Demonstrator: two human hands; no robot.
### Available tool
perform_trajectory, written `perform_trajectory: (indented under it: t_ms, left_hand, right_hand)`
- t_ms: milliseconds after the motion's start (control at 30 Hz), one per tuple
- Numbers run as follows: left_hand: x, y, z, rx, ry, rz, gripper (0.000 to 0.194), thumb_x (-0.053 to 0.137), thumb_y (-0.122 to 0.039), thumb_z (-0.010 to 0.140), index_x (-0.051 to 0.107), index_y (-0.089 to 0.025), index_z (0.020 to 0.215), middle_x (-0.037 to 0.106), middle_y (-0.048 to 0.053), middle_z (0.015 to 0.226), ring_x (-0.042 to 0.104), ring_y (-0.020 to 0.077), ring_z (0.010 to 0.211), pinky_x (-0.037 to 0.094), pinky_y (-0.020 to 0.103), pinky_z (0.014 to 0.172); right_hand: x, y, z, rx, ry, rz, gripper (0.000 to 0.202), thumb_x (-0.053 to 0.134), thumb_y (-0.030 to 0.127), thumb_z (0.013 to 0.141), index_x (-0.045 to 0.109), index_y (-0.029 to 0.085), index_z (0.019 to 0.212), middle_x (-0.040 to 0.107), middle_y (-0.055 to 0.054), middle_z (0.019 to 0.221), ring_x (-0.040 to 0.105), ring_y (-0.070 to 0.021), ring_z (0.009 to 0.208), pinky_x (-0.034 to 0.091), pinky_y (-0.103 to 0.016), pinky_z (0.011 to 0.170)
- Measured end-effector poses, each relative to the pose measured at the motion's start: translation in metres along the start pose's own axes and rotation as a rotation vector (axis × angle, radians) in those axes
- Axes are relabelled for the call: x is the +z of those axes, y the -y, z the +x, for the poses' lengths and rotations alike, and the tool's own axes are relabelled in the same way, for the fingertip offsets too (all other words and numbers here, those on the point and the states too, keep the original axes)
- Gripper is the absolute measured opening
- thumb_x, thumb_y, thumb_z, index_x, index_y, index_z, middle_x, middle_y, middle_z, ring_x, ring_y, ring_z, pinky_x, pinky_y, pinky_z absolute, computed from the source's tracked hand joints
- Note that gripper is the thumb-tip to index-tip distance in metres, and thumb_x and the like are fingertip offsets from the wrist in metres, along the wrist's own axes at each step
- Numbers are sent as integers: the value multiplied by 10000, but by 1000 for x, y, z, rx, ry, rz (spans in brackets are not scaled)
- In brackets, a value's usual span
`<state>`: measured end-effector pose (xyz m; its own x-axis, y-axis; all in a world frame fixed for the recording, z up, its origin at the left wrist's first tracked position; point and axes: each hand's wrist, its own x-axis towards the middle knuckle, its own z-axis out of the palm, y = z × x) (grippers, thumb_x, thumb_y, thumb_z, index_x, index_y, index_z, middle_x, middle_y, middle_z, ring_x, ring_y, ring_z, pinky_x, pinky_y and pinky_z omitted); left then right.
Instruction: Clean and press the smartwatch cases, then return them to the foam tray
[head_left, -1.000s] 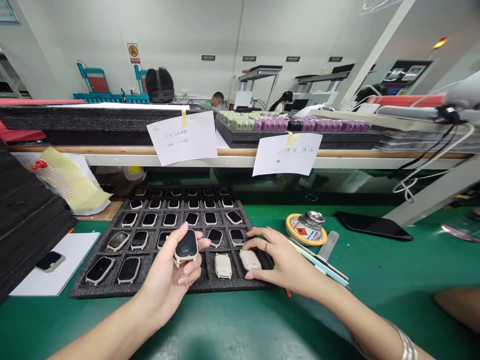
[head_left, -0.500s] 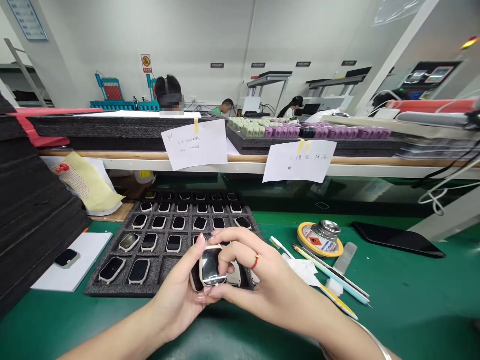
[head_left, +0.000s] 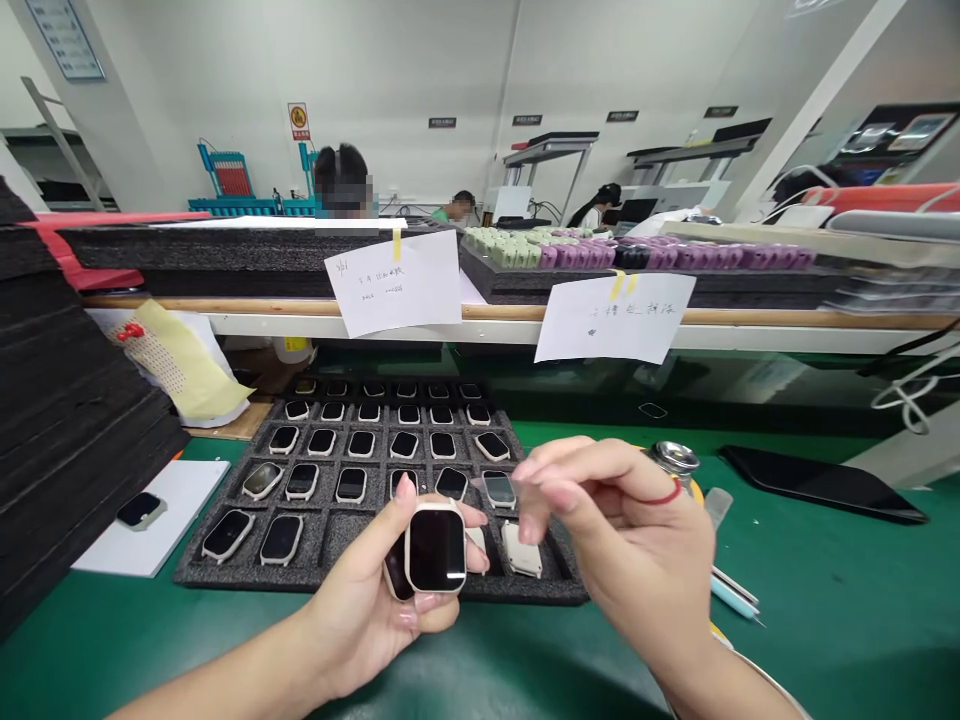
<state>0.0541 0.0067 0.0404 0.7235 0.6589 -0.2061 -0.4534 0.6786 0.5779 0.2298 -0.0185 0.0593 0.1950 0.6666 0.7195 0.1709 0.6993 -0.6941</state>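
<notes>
My left hand point(head_left: 375, 580) is closed around two smartwatch cases without straps. The front smartwatch case point(head_left: 437, 548) has a dark screen facing me and a pale frame; the other is partly hidden behind it. My right hand point(head_left: 630, 520) is raised to the right, apart from the watches, with thumb and fingers pinched on what looks like a thin clear film point(head_left: 531, 494). Under and behind my hands lies a black foam tray point(head_left: 349, 535) with several watch cases in its compartments. A pale case point(head_left: 521, 550) lies back-up in the tray, below my right fingers.
On the left, a watch case point(head_left: 141, 511) lies on white paper point(head_left: 180, 510) beside a stack of black foam point(head_left: 82, 450). A metal can point(head_left: 677, 457), pen-like tools point(head_left: 731, 597) and a black tablet-like slab point(head_left: 821, 485) are on the right. A shelf edge point(head_left: 495, 330) crosses behind.
My right hand has moved off the front watch screen, up and to the right, with what looks like clear film in its pinch. The left hand still holds both watch cases.
</notes>
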Motion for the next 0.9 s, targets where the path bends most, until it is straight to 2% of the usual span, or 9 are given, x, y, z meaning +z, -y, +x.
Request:
perform_trajectory:
  t_ms: [67, 133, 233, 367, 500, 633, 700, 800, 900]
  left_hand:
    - [1, -1, -1, 0, 0, 5, 475, 750, -532, 804, 757, -73, 927, 678, 102, 750, 417, 13, 432, 222, 126, 389]
    - [2, -2, -1, -1, 6, 6, 469, 746, -531, 808, 758, -77, 926, 677, 100, 752, 418, 13, 434, 223, 124, 387]
    - [1, -2, -3, -6, 13, 3, 467, 722, -539, 827, 758, -83, 926, 677, 97, 755, 420, 15, 439, 232, 122, 390]
    - [2, -1, -5, 0, 24, 9, 460, 721, -538, 829, 759, -90, 925, 675, 94, 752, 410, 14, 438, 229, 122, 393]
    - [2, -2, -4, 10, 35, 4, 467, 739, -556, 804, 761, -103, 917, 673, 91, 749, 395, 10, 432, 219, 123, 392]
    - [1, -1, -3, 21, 65, 6, 447, 737, -561, 803, 757, -121, 884, 657, 76, 737, 386, 12, 433, 218, 124, 395]
    - [0, -1, -3, 25, 76, 0, 437, 733, -560, 807, 750, -125, 854, 609, 42, 674, 372, 15, 436, 223, 122, 400]
    - [-1, 0, -4, 23, 81, 2, 457, 731, -569, 804, 750, -117, 865, 532, 3, 617, 344, 13, 437, 232, 118, 405]
    - [-1, 0, -4, 13, 78, -5, 469, 746, -579, 784, 757, -120, 880, 521, -1, 626, 348, 9, 441, 236, 108, 403]
  right_hand:
    - [-1, 0, 0, 46, -18, 44, 98, 674, 261, 938, 673, 228, 846, 726, -19, 825, 722, -148, 684, 653, -295, 701]
    - [-1, -1, 1, 55, 1, 50, 22, 692, 245, 925, 681, 229, 914, 736, -33, 954, 746, -166, 877, 647, -298, 839]
    - [0, -1, 0, 47, 29, 36, 129, 689, 208, 923, 656, 242, 1043, 720, -40, 1075, 713, -176, 1048, 602, -317, 968]
    - [-1, -1, -1, -11, 63, -39, 62, 643, 192, 946, 679, 234, 973, 740, -44, 951, 742, -189, 921, 657, -330, 843]
    - [-5, -1, -1, -205, 85, -216, 169, 660, 103, 898, 705, 249, 970, 758, -39, 895, 745, -216, 860, 659, -368, 781]
    - [-11, 4, -1, -426, 222, -372, 307, 666, 40, 858, 707, 256, 1073, 772, -40, 949, 758, -208, 848, 666, -326, 737]
    - [-14, 8, -2, -483, 323, -416, 365, 675, 28, 848, 696, 247, 1140, 776, -39, 983, 760, -204, 876, 660, -324, 809]
    - [-17, 10, -9, -483, 450, -424, 418, 673, 54, 875, 659, 235, 1252, 771, -39, 1072, 744, -207, 972, 604, -347, 965]
    - [-15, 10, -19, -434, 518, -411, 399, 568, 142, 981, 594, 276, 1355, 759, -17, 1135, 719, -208, 1055, 580, -353, 999]
